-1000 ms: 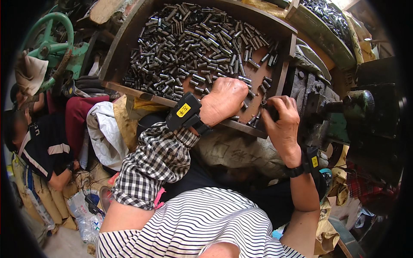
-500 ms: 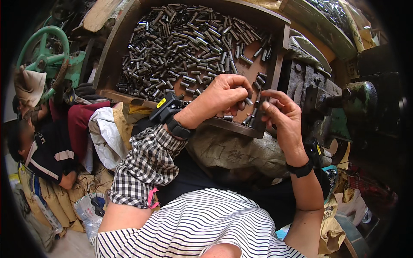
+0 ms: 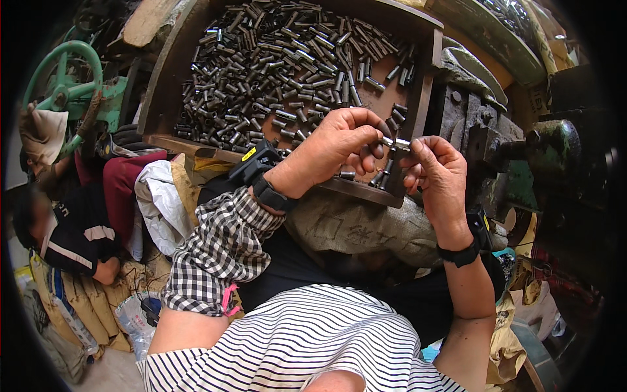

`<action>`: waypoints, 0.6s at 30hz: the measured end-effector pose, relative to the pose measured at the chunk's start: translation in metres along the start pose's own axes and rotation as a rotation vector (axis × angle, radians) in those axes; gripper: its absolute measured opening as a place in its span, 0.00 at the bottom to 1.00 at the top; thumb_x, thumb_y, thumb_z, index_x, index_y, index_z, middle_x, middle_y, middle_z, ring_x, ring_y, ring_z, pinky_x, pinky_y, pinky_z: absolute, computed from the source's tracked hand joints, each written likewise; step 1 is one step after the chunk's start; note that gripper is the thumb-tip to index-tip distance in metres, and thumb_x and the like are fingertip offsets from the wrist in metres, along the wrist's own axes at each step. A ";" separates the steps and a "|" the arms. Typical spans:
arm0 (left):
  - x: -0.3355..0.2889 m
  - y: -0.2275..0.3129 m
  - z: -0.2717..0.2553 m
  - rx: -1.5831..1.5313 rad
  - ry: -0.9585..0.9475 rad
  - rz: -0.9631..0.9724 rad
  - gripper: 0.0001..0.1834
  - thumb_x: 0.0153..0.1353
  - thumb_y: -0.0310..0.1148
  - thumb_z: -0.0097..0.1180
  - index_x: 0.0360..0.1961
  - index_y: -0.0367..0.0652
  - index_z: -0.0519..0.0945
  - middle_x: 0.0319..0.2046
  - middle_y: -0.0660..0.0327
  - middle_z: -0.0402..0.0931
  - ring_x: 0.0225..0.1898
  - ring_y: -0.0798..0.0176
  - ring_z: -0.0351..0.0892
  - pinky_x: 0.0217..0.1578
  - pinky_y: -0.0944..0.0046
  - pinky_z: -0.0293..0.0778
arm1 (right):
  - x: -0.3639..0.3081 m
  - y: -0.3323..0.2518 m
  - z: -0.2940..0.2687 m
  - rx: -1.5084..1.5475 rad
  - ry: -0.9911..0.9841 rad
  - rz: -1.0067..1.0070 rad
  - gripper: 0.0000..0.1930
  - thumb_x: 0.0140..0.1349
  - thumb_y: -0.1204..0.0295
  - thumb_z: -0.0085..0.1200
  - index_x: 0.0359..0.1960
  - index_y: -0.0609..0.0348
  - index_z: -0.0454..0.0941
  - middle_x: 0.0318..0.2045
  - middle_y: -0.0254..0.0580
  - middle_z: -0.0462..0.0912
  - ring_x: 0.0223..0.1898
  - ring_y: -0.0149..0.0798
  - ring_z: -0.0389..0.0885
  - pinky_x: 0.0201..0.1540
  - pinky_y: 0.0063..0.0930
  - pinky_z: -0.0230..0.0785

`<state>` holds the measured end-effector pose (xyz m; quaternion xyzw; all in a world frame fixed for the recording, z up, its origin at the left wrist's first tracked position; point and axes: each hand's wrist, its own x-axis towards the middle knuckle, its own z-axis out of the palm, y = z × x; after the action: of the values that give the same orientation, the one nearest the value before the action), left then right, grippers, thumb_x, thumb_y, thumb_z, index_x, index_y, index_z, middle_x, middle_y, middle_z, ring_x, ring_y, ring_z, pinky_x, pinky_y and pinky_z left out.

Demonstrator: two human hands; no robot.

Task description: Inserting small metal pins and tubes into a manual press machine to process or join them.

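Between my two hands, above the front right corner of the tray, a small shiny metal tube [image 3: 396, 143] lies roughly level. The thumb and forefinger of my left hand [image 3: 343, 147] pinch its left end. At its right end, my right hand [image 3: 439, 170] pinches with thumb and forefinger. Whether it is one piece or two meeting end to end is too small to tell. Below them is a brown wooden tray [image 3: 423, 98] with many loose short metal tubes [image 3: 261, 72], heaped thickest at the left and back. A few tubes lie near my fingers.
Dark, greasy machine parts [image 3: 483, 124] stand close to the right of the tray. A grey cloth sack [image 3: 353, 222] lies under its front edge. At the far left are a green handwheel [image 3: 60, 98] and another person [image 3: 78, 228]. A second wooden box [image 3: 490, 39] sits at the back right.
My right hand has come up and closed on the right end of the tube. The tube in my left fingers has swung from pointing downward to nearly level.
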<state>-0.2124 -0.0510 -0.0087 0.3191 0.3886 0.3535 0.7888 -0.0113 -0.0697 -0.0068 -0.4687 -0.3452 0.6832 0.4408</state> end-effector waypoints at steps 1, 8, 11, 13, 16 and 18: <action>0.000 0.000 0.000 0.000 0.001 -0.002 0.10 0.63 0.31 0.50 0.43 0.37 0.73 0.25 0.62 0.76 0.19 0.73 0.76 0.17 0.78 0.73 | 0.000 0.000 0.000 0.001 0.000 0.001 0.09 0.61 0.70 0.56 0.33 0.64 0.74 0.23 0.42 0.81 0.16 0.25 0.77 0.15 0.12 0.67; 0.002 -0.009 0.005 -0.009 0.018 0.072 0.10 0.65 0.31 0.50 0.43 0.37 0.71 0.25 0.61 0.76 0.19 0.73 0.77 0.17 0.77 0.73 | 0.002 0.004 0.000 0.074 0.023 0.077 0.10 0.61 0.66 0.56 0.28 0.59 0.73 0.20 0.40 0.80 0.13 0.24 0.75 0.13 0.12 0.65; 0.002 -0.014 0.006 0.039 0.049 0.132 0.10 0.65 0.32 0.50 0.43 0.36 0.71 0.25 0.61 0.76 0.19 0.73 0.76 0.18 0.77 0.74 | 0.003 0.006 0.000 0.119 0.019 0.115 0.10 0.62 0.66 0.55 0.28 0.59 0.74 0.19 0.40 0.80 0.12 0.24 0.74 0.12 0.12 0.64; 0.003 -0.016 0.007 0.039 0.053 0.143 0.11 0.65 0.32 0.50 0.43 0.36 0.71 0.25 0.61 0.76 0.19 0.73 0.76 0.18 0.78 0.74 | 0.004 0.007 -0.001 0.144 0.019 0.124 0.10 0.62 0.66 0.55 0.28 0.59 0.74 0.19 0.39 0.80 0.12 0.24 0.73 0.12 0.12 0.63; 0.004 -0.017 0.008 -0.014 0.061 0.142 0.10 0.65 0.32 0.50 0.42 0.36 0.71 0.25 0.62 0.76 0.19 0.73 0.76 0.18 0.78 0.74 | 0.004 0.008 -0.004 0.189 0.019 0.170 0.10 0.62 0.66 0.55 0.29 0.60 0.74 0.19 0.39 0.80 0.11 0.23 0.72 0.11 0.12 0.62; 0.005 -0.017 0.007 -0.014 0.054 0.140 0.10 0.65 0.32 0.50 0.42 0.36 0.71 0.25 0.62 0.76 0.19 0.74 0.75 0.18 0.78 0.74 | 0.005 0.009 -0.005 0.185 0.007 0.174 0.10 0.62 0.66 0.55 0.28 0.59 0.73 0.19 0.39 0.79 0.10 0.22 0.71 0.11 0.13 0.60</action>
<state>-0.1993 -0.0584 -0.0207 0.3303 0.3839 0.4188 0.7537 -0.0099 -0.0687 -0.0184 -0.4566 -0.2374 0.7463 0.4221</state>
